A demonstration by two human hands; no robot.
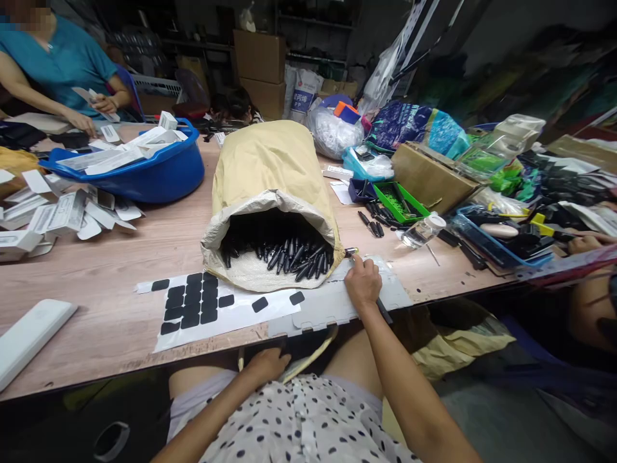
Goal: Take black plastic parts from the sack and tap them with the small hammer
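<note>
A yellow woven sack (pixel 267 157) lies on the table with its mouth toward me, and many black pen-like pieces (pixel 294 257) show inside. My right hand (pixel 363 283) is closed on the grey board to the right of the sack's mouth; a small dark, yellowish piece (pixel 351 251) shows at its fingertips, and a dark handle-like end sticks out below the palm. Over my lap, below the table edge, is my left hand (pixel 267 365), its fingers partly hidden. A white sheet (pixel 166 341) with black rounded stickers (pixel 193 299) lies in front of the sack.
At the left stand a blue basin (pixel 168 170) of white boxes, more boxes (pixel 67 212) and a white power bank (pixel 33 337). Rightward are a green tray (pixel 400 202), a clear bottle (pixel 424 230), a carton (pixel 431 177) and a blue bin (pixel 501 247). People sit at both sides.
</note>
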